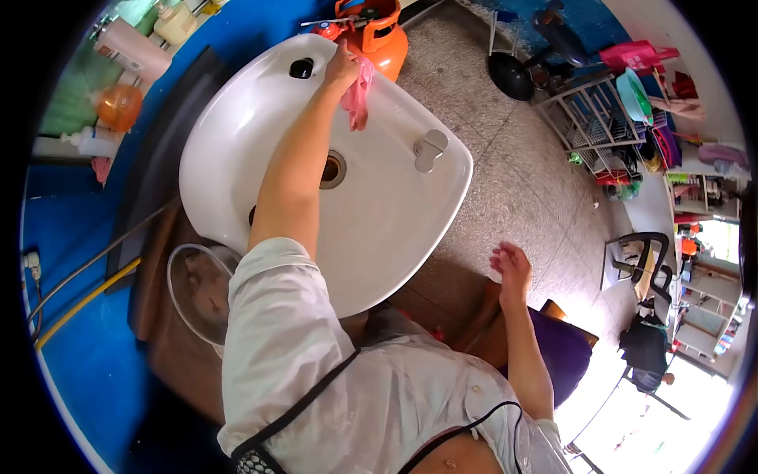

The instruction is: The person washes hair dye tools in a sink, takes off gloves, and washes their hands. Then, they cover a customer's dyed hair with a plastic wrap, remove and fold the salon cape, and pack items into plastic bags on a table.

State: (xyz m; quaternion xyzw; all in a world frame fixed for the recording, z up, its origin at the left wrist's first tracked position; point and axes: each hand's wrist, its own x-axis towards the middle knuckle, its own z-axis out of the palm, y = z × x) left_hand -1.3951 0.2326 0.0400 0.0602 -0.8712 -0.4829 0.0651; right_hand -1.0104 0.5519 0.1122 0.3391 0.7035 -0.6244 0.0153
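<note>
Reaching across a white basin (379,229), my left hand (342,69) is at its far rim. It is closed on a pink cloth (359,95), which hangs down over the basin's inner wall. The drain (333,170) shows beside my left forearm. A chrome fitting (430,150) sits on the right side of the basin, and a black fitting (301,69) is near the far left rim. My right hand (513,268) is held in the air to the right of the basin, fingers loosely apart, with nothing in it.
An orange gas cylinder (385,47) stands just beyond the basin. Bottles (130,51) line the shelf at the left. A clear bucket (193,292) is beside the basin, near hoses (87,296). A metal rack (592,118) and a purple-covered seat (557,347) are on the right.
</note>
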